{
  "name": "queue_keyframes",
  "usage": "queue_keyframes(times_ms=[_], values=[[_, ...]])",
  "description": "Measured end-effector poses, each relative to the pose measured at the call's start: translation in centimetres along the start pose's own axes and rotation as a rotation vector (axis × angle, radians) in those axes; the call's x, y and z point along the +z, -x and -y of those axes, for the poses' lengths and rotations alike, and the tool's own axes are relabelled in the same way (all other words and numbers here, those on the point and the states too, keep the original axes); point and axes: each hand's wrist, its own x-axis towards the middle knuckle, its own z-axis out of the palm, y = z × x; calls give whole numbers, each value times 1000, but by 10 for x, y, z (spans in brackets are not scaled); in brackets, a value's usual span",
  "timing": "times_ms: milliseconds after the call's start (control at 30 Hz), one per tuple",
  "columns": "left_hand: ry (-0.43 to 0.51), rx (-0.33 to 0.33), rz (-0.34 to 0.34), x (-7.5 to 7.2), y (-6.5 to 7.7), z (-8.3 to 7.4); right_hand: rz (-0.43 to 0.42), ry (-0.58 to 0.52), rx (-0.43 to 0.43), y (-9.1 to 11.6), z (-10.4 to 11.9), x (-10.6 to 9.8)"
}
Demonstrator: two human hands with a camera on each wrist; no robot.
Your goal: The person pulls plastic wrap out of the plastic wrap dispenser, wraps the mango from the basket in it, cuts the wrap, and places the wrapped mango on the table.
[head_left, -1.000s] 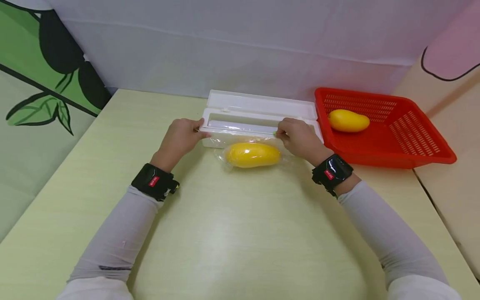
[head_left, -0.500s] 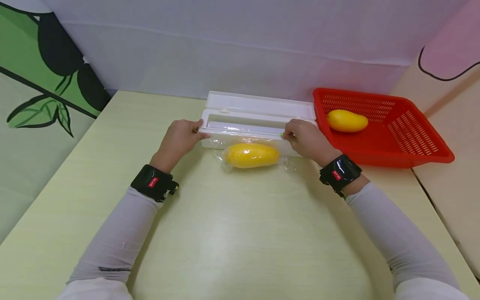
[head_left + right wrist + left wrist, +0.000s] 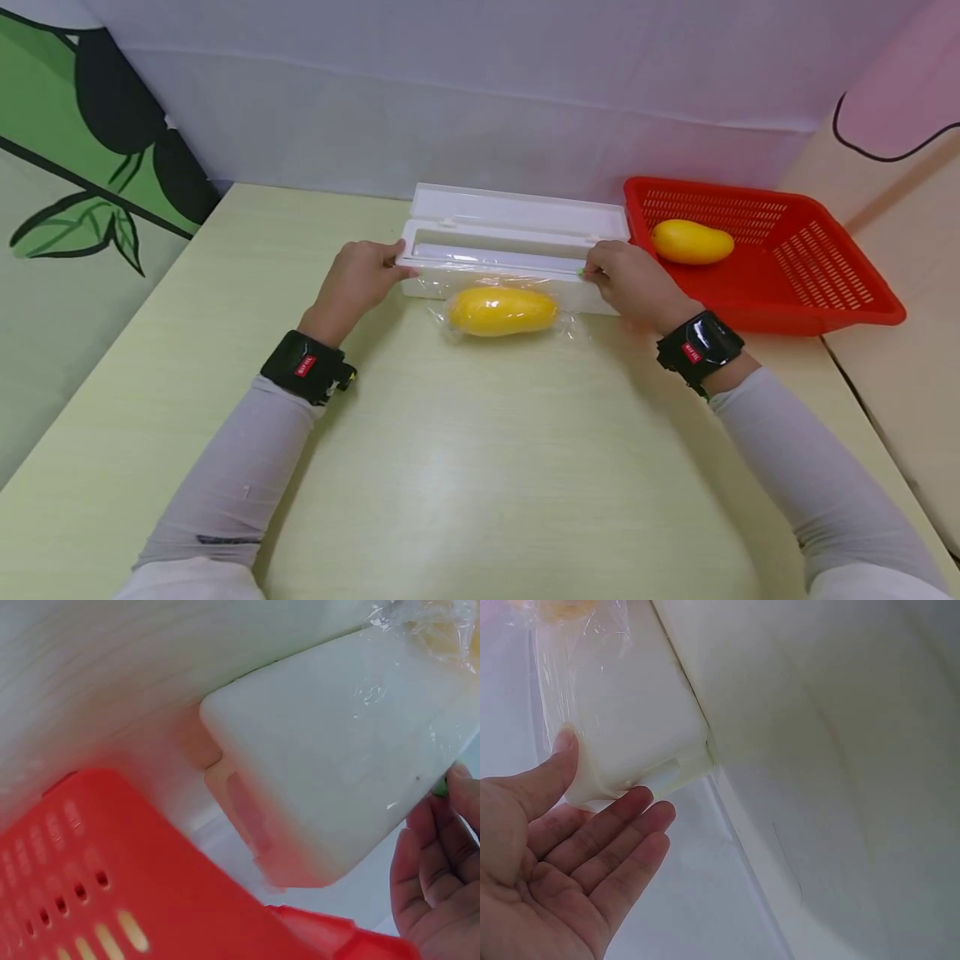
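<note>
A white cling film dispenser (image 3: 517, 287) lies near the back of the table with its lid (image 3: 525, 208) raised behind and a roll of film inside. My left hand (image 3: 356, 279) grips its left front corner, thumb on the front face, as the left wrist view shows. Along the front rim, toward the right end, my right hand (image 3: 637, 282) pinches a small green slide cutter (image 3: 440, 786). A yellow mango (image 3: 504, 311) wrapped in clear film (image 3: 572, 325) lies against the dispenser's front. Film clings over the dispenser's front face too.
Right of the dispenser, close to it, stands a red plastic basket (image 3: 795, 315) with a second mango (image 3: 692, 242) inside. A cloth-covered wall (image 3: 480, 108) rises behind the table (image 3: 465, 467). Side panels stand left and right.
My right hand has slid the green cutter rightward along the dispenser's rim, toward its right end. My left hand has kept its grip, and the wrapped mango has stayed in place.
</note>
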Motion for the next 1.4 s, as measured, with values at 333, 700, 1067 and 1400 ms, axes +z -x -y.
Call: queue_keyframes(times_ms=[333,700,1067,1400], values=[[18,-16,-2,0,0,0,16,97,18,6,-6,-6],[11,10,0,3,-4,3,-73,193,-50,15,-23,-9],[37,4,3,5,-5,8,-74,189,-51,19,-34,-13],[39,23,-5,9,-9,14,-72,244,-42,22,-32,-17]])
